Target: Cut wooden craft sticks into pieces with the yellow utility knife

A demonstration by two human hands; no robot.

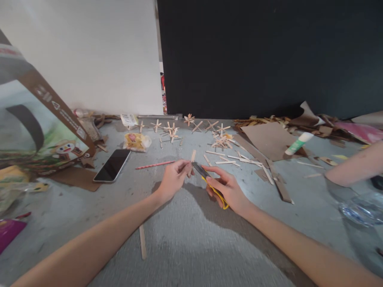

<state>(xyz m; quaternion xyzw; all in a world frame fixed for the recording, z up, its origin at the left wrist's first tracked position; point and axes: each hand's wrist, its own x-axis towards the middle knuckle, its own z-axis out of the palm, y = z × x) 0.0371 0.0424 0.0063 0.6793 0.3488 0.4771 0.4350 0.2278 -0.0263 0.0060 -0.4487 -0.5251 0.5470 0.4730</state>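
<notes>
My left hand (pixel 175 178) pinches a wooden craft stick (pixel 193 155), whose pale upper end stands up past the fingertips. In my right hand (pixel 229 189) is a utility knife (pixel 204 174) with a yellow-edged handle. The dark tip of the knife reaches the stick close to my left fingers; whether it has cut in cannot be made out. Just left of my left hand lies a red striped pencil (pixel 154 165). Another craft stick (pixel 143 242) rests beside my left forearm. Beyond my hands are loose sticks (pixel 239 159) and several star shapes made of crossed sticks (pixel 172 130).
A phone (pixel 113 165) and a printed carton (pixel 60 119) stand to the left, near a small yellow packet (pixel 136 142). Cardboard pieces (pixel 266 137) and a glue stick (pixel 299 143) lie right. Another person's forearm (pixel 356 165) enters there above a clear plastic item (pixel 363 209).
</notes>
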